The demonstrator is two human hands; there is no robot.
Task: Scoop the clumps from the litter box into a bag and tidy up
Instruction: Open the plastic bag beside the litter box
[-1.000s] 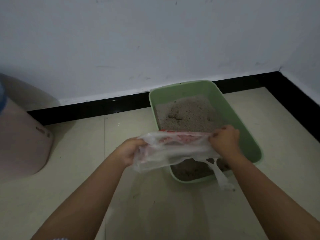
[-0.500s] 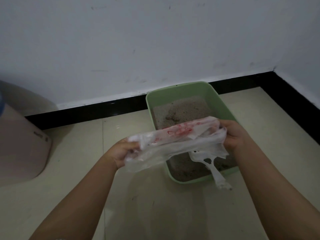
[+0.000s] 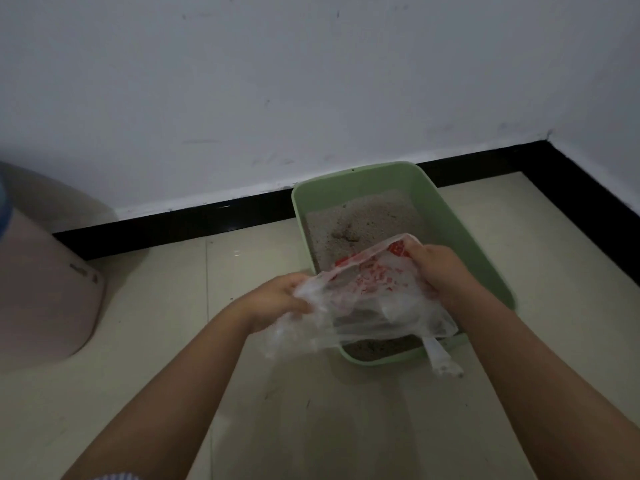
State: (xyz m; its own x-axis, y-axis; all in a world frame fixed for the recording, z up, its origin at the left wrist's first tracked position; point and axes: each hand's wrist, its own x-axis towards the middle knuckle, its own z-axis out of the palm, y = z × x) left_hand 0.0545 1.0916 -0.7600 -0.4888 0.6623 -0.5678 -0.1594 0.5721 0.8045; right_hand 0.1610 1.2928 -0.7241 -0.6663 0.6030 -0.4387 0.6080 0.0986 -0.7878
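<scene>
Thin clear plastic bag (image 3: 374, 299) with red print, held over the near end of the green litter box (image 3: 481, 271). Left hand (image 3: 277, 301) clenches one bunched edge, right hand (image 3: 438, 271) grips the opposite printed edge; likely pulling the mouth apart so it's ready to take clumps right above the tray. One handle strip dangles past the box's near rim. Grey litter (image 3: 363, 220) inside, clumps not yet scooped. Count: one bag, one box, two hands, one pinkish bin (image 3: 45, 282) at far left. No scoop visible.
</scene>
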